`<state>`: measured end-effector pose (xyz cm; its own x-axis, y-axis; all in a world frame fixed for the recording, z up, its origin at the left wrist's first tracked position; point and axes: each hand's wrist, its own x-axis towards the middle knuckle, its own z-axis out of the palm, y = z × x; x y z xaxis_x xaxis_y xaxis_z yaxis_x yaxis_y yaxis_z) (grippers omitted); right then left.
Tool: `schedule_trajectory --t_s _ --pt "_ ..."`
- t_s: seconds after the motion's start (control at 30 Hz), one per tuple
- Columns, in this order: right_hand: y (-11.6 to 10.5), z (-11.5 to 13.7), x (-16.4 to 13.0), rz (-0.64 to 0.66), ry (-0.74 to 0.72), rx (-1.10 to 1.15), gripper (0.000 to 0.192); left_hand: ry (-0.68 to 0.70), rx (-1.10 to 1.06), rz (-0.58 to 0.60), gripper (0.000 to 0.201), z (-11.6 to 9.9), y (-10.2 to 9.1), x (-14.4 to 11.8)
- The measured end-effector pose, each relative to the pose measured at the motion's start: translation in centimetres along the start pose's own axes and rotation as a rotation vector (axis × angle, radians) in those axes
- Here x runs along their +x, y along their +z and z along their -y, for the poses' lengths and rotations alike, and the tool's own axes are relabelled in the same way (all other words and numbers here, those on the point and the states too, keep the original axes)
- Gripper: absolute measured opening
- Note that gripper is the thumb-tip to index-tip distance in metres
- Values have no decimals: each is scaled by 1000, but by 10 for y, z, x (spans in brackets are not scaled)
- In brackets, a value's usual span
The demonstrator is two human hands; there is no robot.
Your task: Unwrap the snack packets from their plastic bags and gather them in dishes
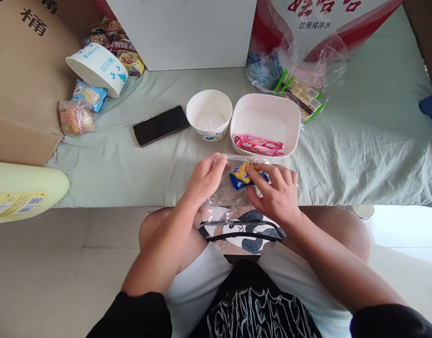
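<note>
I sit facing a low bed (360, 155) covered with a wrinkled pale green sheet, my bare knees just below its edge and a light tiled floor (61, 263) under me. My left hand (205, 178) pinches the upper edge of a clear plastic bag (223, 192), thumb and fingers closed on the film. My right hand (277, 192) rests on top of the bag, its fingers curled loosely and pressing on a small yellow and blue snack packet (244, 174) that lies within the bag; whether that grip truly closes on the packet, I cannot tell. The bag lies at the near edge of the bed and hangs toward my lap.

Just beyond my hands stands a white rounded tray (293, 117) holding a pink wafer packet (260, 144). To its left, touching or nearly so, is a white paper bowl (209, 115), and further left a dark phone (161, 125) lies face up. At the far left, a second paper bowl (98, 68) lies tipped on its side among loose snack packets (84, 105), beside a brown cardboard box (26, 80). Behind the tray is a crumpled clear bag of green-edged packets (300, 91). A white box (187, 33) and a red and white carton (324, 23) stand along the back.
</note>
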<state>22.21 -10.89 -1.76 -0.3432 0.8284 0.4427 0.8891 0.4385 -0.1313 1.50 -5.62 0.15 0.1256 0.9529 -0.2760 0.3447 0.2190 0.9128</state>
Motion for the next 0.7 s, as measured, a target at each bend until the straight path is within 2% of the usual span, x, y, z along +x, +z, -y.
schedule_trajectory --t_s 0.13,0.27,0.5,0.6,0.7 --pt "0 0 3 93 -9 17 56 -28 -99 67 47 5 4 0" --pt "1 -1 5 111 -22 -9 62 -40 -140 85 48 4 5 2" --pt "-5 -7 6 116 -29 47 42 43 208 -63 49 -2 -4 -2" --pt "-5 -7 7 114 -25 76 38 -6 121 15 58 -2 -2 -1" --pt "-3 -7 8 156 -21 76 48 -84 -28 117 68 -1 4 1"
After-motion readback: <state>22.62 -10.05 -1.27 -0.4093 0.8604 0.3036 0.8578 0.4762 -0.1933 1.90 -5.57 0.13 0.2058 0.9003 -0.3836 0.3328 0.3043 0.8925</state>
